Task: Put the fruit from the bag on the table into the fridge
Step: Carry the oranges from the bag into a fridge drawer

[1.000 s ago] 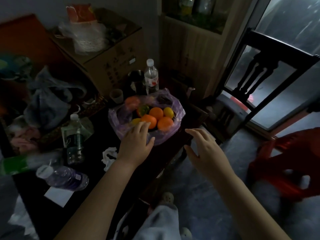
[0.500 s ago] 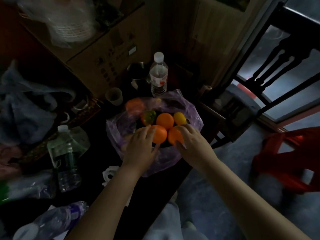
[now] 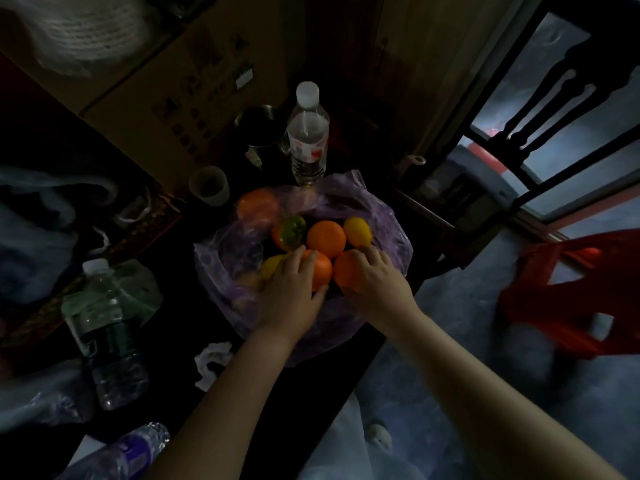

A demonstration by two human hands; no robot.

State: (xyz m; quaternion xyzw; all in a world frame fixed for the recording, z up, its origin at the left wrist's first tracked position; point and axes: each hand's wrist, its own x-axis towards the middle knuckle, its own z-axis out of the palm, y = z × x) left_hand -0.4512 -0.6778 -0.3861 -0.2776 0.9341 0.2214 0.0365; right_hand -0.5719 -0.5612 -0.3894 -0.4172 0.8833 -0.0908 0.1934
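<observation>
Bag (image 3: 221, 258) — mouth upward — holding fruit (image 3: 326, 239).

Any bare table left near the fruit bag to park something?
Bare tabletop shows between the crumpled tissue, the large water bottle and the lying bottle. A narrower dark strip runs between that bottle and the fruit bag. Crowded behind the bag: cup, metal mug, upright bottle, cardboard box.

Just behind the crumpled purple plastic bag (image 3: 389, 221) stand a clear capped water bottle (image 3: 308, 133) and a small pale cup (image 3: 209, 185); right of the bag, open grey floor (image 3: 467, 306).
</observation>
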